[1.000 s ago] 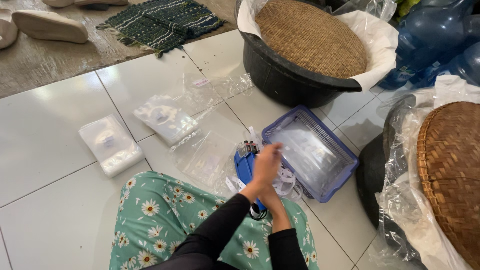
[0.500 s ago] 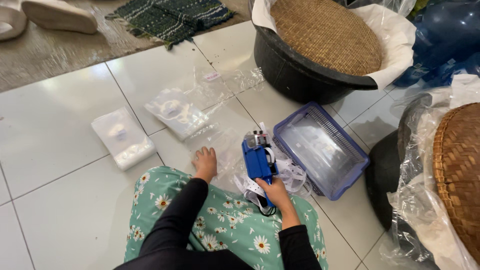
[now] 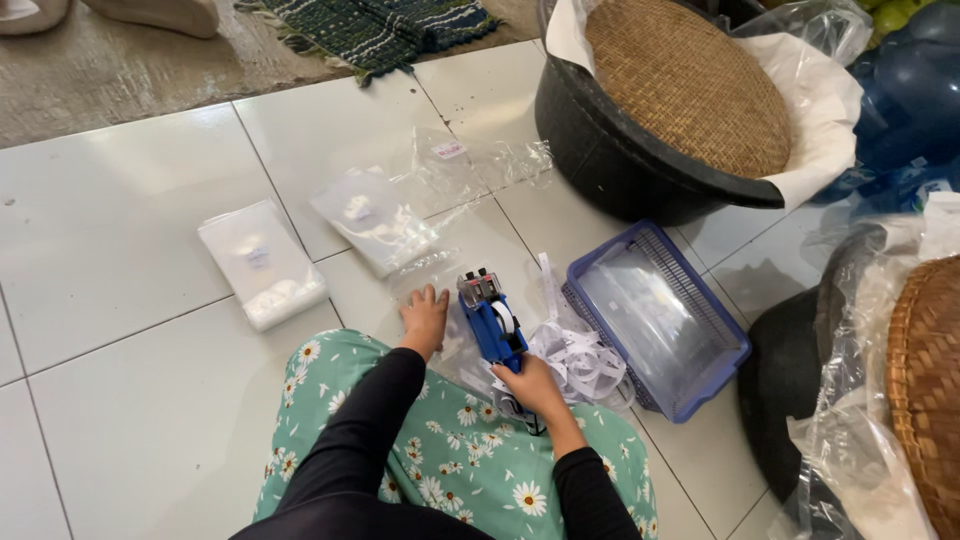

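Seated on the white tiled floor (image 3: 120, 200), green daisy-print cloth (image 3: 440, 460) over the lap at 6 o'clock.

Right hand (image 3: 525, 385) closed around the handle of the blue handheld label gun (image 3: 490, 322), grip tight on it, nose pointing toward 12 o'clock and resting low over the floor at the middle of the view. Left hand (image 3: 425, 315) spread flat, fingers open, holding nothing, pressing down just at 9 o'clock of the gun on what looks like a thin clear plastic bag (image 3: 445, 285); edges too faint to tell for sure.

Curled white paper strip (image 3: 580, 355) heaped at 3 o'clock of the gun, touching the purple-blue slatted plastic tray (image 3: 700, 385). More clear bags (image 3: 375, 220) at 11 o'clock, a flat white packet stack (image 3: 262, 262) at 9 o'clock, well apart. Black round tub (image 3: 620, 160) with a woven lid at 1 o'clock.

Judged as labelling in hand: gun gripped, bag pinned. Calls next for keeping the bag flat and bringing the gun's nose squarely onto it.
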